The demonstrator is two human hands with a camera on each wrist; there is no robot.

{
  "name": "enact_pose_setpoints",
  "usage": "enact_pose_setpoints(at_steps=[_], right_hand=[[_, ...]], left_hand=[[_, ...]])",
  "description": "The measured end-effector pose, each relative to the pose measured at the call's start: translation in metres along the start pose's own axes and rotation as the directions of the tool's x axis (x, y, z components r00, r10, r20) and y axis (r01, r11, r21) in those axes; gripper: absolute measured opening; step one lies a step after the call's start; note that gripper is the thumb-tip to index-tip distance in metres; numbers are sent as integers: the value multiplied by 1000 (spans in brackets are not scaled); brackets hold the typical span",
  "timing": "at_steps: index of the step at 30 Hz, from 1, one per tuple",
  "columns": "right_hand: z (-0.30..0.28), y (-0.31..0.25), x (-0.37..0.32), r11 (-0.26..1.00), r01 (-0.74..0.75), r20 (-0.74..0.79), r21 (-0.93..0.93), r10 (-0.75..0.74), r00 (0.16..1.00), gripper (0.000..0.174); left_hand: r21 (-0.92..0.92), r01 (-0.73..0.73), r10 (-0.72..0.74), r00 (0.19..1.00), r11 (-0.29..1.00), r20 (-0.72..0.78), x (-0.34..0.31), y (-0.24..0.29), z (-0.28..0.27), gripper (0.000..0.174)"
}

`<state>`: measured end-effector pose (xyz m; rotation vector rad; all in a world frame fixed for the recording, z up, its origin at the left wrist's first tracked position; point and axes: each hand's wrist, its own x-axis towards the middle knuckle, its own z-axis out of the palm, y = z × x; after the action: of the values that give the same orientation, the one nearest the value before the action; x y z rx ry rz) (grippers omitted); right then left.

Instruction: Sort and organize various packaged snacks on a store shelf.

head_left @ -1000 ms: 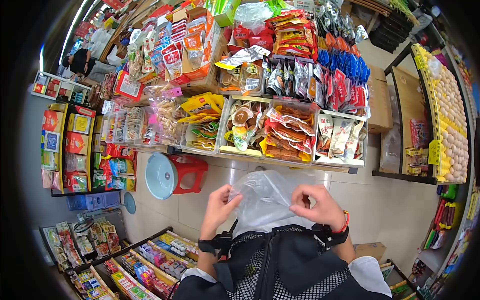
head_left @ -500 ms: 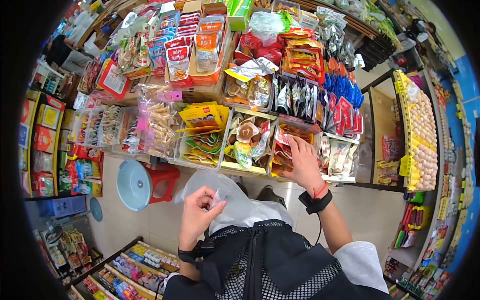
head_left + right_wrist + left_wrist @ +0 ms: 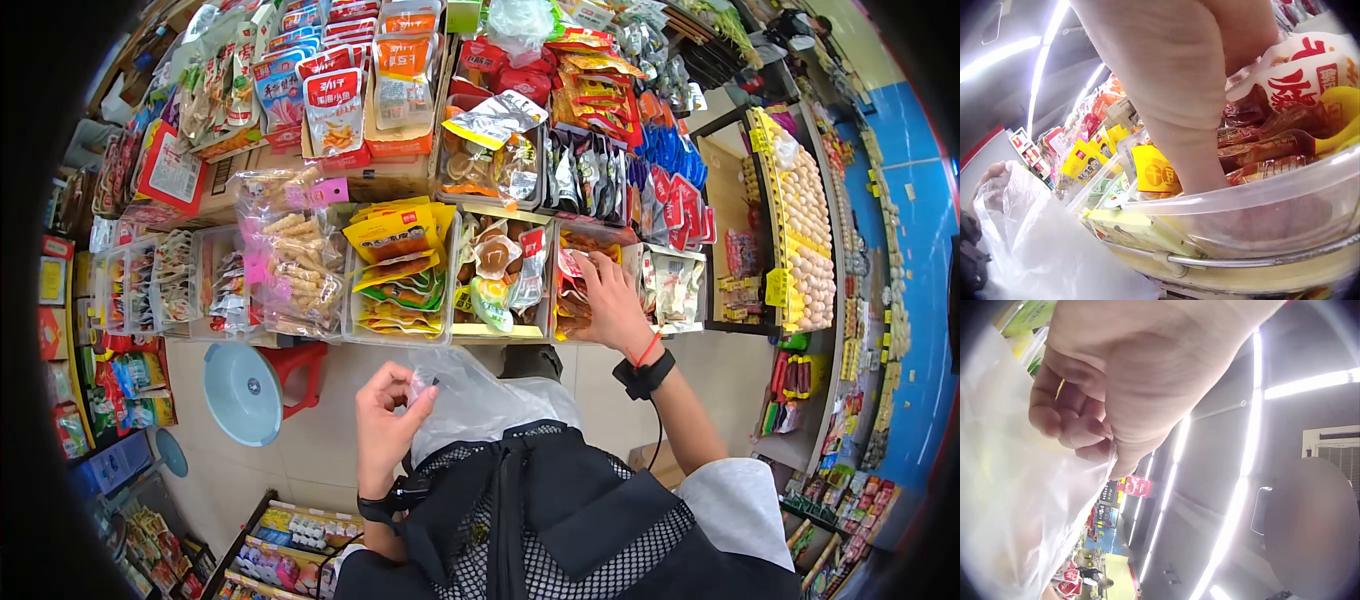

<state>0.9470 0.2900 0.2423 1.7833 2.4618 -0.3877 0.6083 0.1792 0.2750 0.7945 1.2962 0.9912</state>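
Note:
My left hand [image 3: 390, 415] pinches the edge of a clear plastic bag [image 3: 465, 395] between thumb and fingers, in front of my body. In the left wrist view the bag [image 3: 1016, 469] hangs down from the fingertips. My right hand [image 3: 612, 310] reaches into a clear plastic bin [image 3: 1222, 203] of reddish-brown snack packets [image 3: 1266, 140]. Its thumb and fingers are spread apart over the packets, and the thumb dips below the bin's rim in the right wrist view. The fingertips are partly hidden among the packets.
Left of that bin stand a bin of mixed packets [image 3: 497, 262] and one with yellow packets [image 3: 400, 235]. White packets [image 3: 675, 285] fill the bin at right. A blue basin [image 3: 243, 393] by a red stool [image 3: 300, 375] is on the floor; egg trays [image 3: 805, 220] stand far right.
My right hand has left the bag and gone forward into the bin of reddish-brown packets. The left hand keeps hold of the bag, slightly farther left. The view has shifted closer to the display.

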Motion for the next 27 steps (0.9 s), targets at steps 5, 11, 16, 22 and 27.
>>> enact_pose_setpoints(at_steps=[5,11,16,22,27], right_hand=[[-10,26,14,980,85,-56,181,-75,996,77],[-9,13,25,995,-75,-13,60,76,997,94],[13,1,16,993,-88,-123,-85,77,989,105],[6,10,16,990,-72,-175,118,92,980,83],[-8,28,12,892,-13,-320,452,175,931,68]], left_hand=[[-32,-26,26,1000,999,2,2,-6,-5,18],[-52,-49,47,998,997,-35,2,-4,-16,17],[-65,-50,46,997,997,-55,2,-5,-20,18],[-32,-111,110,993,993,-43,8,-8,-22,18],[-33,-118,119,993,992,23,14,-12,-23,17]])
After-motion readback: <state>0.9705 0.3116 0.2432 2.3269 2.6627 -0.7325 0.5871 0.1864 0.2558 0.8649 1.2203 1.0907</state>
